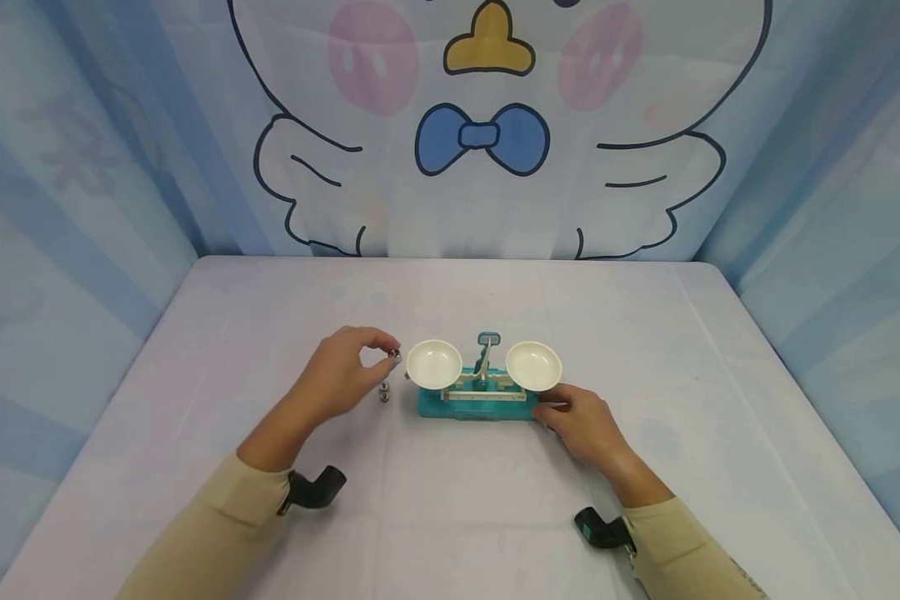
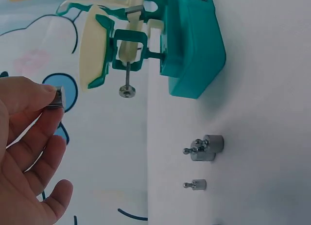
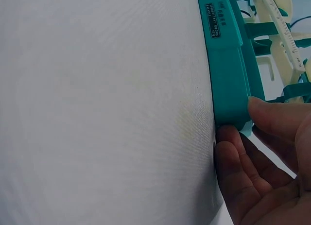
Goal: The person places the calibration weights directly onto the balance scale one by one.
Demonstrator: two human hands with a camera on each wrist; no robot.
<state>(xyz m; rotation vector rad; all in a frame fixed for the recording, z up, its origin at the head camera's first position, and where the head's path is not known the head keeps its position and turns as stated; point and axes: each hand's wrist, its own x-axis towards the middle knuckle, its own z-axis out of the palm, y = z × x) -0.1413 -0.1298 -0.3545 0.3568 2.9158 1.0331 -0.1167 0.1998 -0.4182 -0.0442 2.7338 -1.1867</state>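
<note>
A teal balance scale (image 1: pixel 480 408) stands on the table, with a cream left pan (image 1: pixel 434 364) and right pan (image 1: pixel 534 366), both bare. My left hand (image 1: pixel 345 371) pinches a small metal weight (image 2: pixel 59 97) between thumb and index finger, just left of the left pan and apart from it. The other left fingers are loosely bent in the left wrist view. At the scale's right end, my right hand (image 1: pixel 585 423) grips the base (image 3: pixel 231 84), the thumb on its upper edge and fingers against its end.
Several metal weights (image 2: pixel 214 143) stand close together on the table left of the scale, a smaller knobbed weight (image 2: pixel 199 184) a little apart. A white cloth covers the table (image 1: pixel 450 517). Printed curtains (image 1: pixel 82 208) hang at the sides and back.
</note>
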